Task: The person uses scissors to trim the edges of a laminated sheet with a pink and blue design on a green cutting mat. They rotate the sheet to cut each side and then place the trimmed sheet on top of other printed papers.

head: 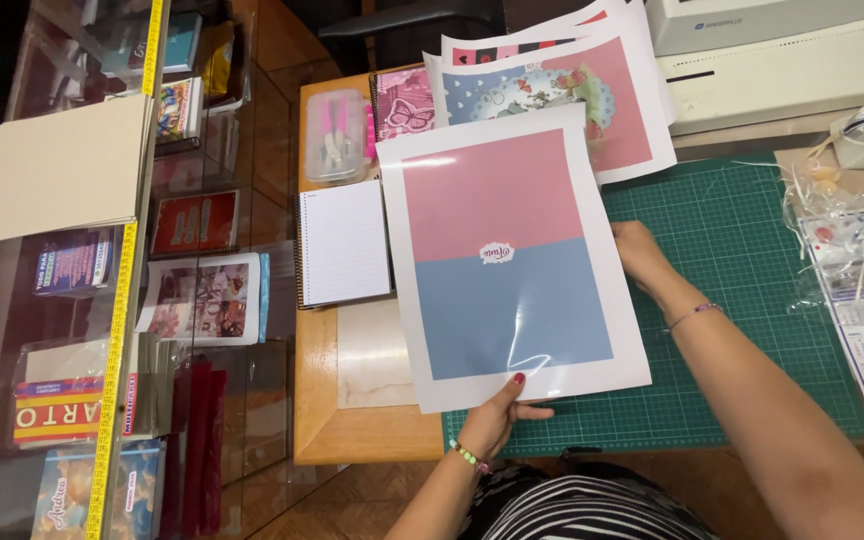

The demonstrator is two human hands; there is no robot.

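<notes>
A glossy printed sheet (pixel 507 260), pink on its upper half and blue on its lower half with a small white label in the middle, is held up above the green cutting mat (pixel 752 250). My left hand (pixel 500 415) pinches its bottom edge with the thumb on top. My right hand (pixel 640 255) grips its right edge, the fingers hidden behind the paper. More printed sheets (pixel 592 90) with pink and floral designs lie fanned out beyond it.
A spiral notebook (pixel 344 243) lies to the left on the wooden table, a clear plastic box (pixel 335 135) beyond it. White machines (pixel 782 60) stand at the back right, crinkled cellophane (pixel 852 230) on the right. A glass counter with a yellow tape measure (pixel 117 300) is on the left.
</notes>
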